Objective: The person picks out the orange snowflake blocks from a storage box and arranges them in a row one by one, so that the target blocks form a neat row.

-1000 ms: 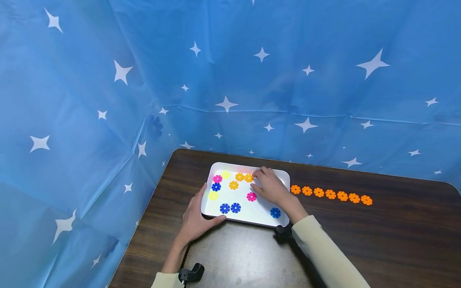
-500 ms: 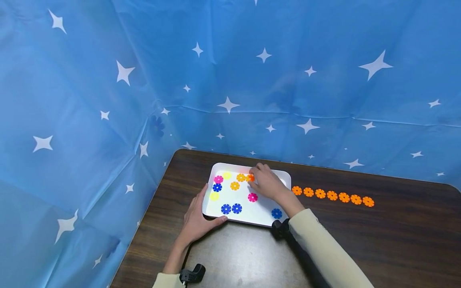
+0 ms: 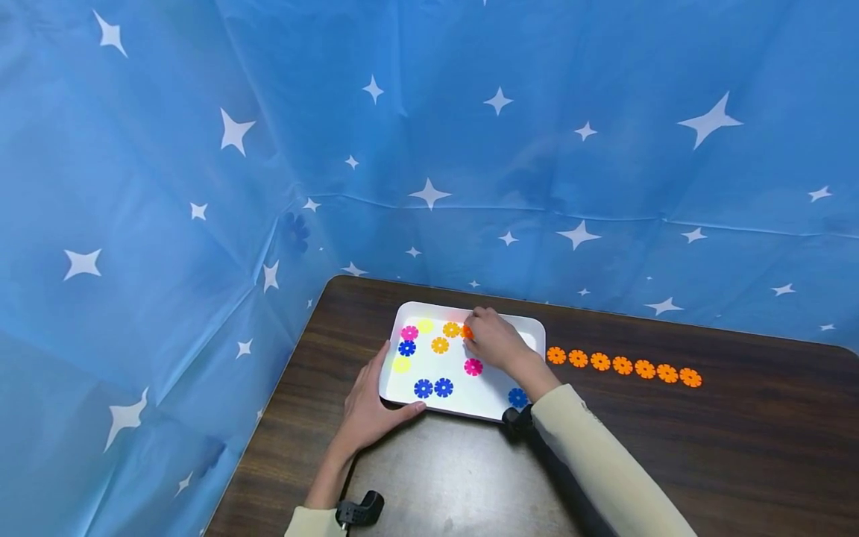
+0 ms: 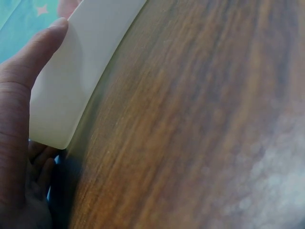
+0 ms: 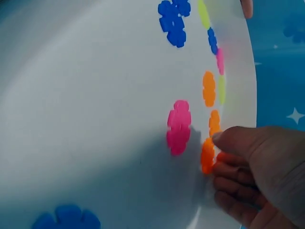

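A white tray [image 3: 479,400] holds several flower-shaped plastic discs in orange, pink, blue and yellow. My left hand [image 3: 367,410] grips the tray's near left corner, thumb along the front wall and fingers along the left side. In the left wrist view the thumb [image 4: 35,57] lies against the tray wall [image 4: 71,90]. My right hand [image 3: 499,344] reaches over the tray's far side. Its thumb and curled fingers pinch an orange flower disc [image 5: 207,156], partly hidden by the hand. Beside it are another orange disc [image 3: 452,330] and a pink disc [image 3: 473,367].
Right of the tray, several orange discs [image 3: 622,365] lie in a row on the dark wooden table [image 3: 758,418]. A blue disc [image 3: 518,397] sits in the tray's near right corner, below the right wrist. Blue star-printed cloth [image 3: 429,112] hangs behind the table.
My right hand has moved slightly left in the tray, and its fingers have closed on the orange disc at the far side. The left hand keeps its hold on the tray corner.
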Motion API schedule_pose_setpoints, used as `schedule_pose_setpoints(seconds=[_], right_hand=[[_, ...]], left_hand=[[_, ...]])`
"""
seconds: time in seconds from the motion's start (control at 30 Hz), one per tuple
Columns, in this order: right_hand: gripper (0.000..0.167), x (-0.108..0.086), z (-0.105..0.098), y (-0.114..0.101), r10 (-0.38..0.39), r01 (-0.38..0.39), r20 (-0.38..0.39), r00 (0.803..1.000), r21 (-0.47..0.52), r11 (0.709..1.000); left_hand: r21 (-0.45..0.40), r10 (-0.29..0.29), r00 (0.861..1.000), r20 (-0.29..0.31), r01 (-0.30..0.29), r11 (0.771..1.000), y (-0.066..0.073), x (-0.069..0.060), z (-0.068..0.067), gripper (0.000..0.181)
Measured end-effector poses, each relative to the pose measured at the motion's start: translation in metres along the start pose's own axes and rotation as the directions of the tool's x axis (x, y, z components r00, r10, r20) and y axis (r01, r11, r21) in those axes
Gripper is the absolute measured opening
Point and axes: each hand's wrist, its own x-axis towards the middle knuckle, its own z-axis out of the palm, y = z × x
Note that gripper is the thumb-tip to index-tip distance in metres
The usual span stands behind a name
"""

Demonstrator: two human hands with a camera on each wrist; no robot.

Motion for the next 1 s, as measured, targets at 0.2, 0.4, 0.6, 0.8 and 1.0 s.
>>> schedule_pose_setpoints(seconds=[0.2, 0.4, 0.6, 0.8, 1.0], right_hand=[[0.035, -0.0014, -0.0004, 0.0008, 0.019, -0.019, 0.023, 1.0, 0.017, 1.0], [0.035, -0.0021, -0.0004, 0.0015, 0.015, -0.015, 0.027, 1.0, -0.011, 1.0], [0.029, -0.0034, -0.0004, 0.0011, 0.012, -0.011, 0.044, 0.999, -0.012, 1.0], [0.026, -0.0056, -0.0014, 0.003, -0.005, 0.006, 0.045, 0.999, -0.033, 0.999], [0.033, -0.0063, -0.0006, 0.0045, 0.013, -0.013, 0.053, 0.999, -0.015, 1.0]], left_hand=[[-0.009, 0.013, 1.0, -0.008, -0.013, 1.0, 0.0001, 0.0004, -0.0002, 0.119], [-0.014, 0.021, 1.0, -0.005, -0.021, 1.0, -0.0009, 0.0001, -0.0001, 0.12], [-0.018, 0.025, 1.0, -0.006, -0.025, 1.0, -0.0028, 0.0, 0.0009, 0.12], [-0.017, 0.025, 1.0, -0.001, -0.025, 1.0, -0.0037, -0.0007, 0.0014, 0.12], [-0.009, 0.026, 1.0, -0.008, -0.026, 1.0, -0.005, 0.0002, 0.0024, 0.12]])
